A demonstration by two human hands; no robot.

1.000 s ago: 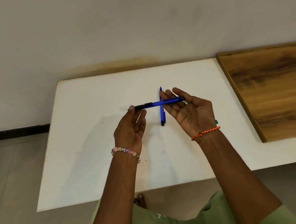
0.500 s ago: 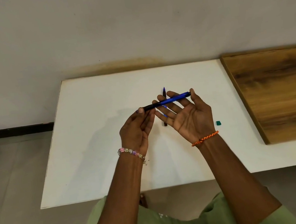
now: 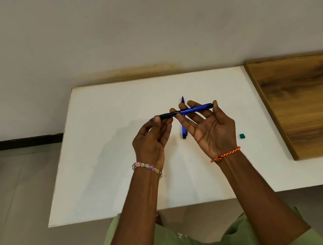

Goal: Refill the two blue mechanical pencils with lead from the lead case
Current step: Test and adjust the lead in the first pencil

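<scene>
One blue pencil [image 3: 188,111] was held over the white table [image 3: 108,152], axis 9–3 o'clock, tip to 9, pinched at its black grip by the left hand [image 3: 152,143] and rested on the right hand's [image 3: 208,127] straight, spread fingers, while the 2nd pencil [image 3: 183,131], partly hidden behind them, was laid tip to 12.

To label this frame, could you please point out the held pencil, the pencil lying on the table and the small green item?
Held pencil [image 3: 194,109]: head view, blue barrel.
Lying pencil [image 3: 183,130]: head view, lower barrel, near black end.
Small green item [image 3: 242,136]: head view, its middle.
</scene>
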